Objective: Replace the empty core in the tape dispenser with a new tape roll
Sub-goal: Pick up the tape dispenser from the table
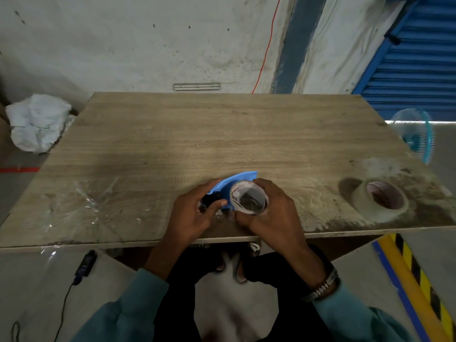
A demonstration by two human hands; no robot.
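Observation:
A blue tape dispenser [237,180] lies near the front edge of the wooden table [197,134]. My left hand [195,213] grips its handle end, thumb on the blue body. My right hand [274,213] curls round an empty cardboard core [249,197] that sits at the dispenser, its open end facing up. Whether the core is seated on the hub or lifted free of it I cannot tell. A full roll of clear tape [381,201] lies flat at the table's right front corner, apart from both hands.
Crumpled clear tape [86,201] sticks to the table's left front. A white sack [37,122] sits on the floor at left, a blue fan [417,134] at right. A black cable with adapter [85,262] hangs below the table's edge.

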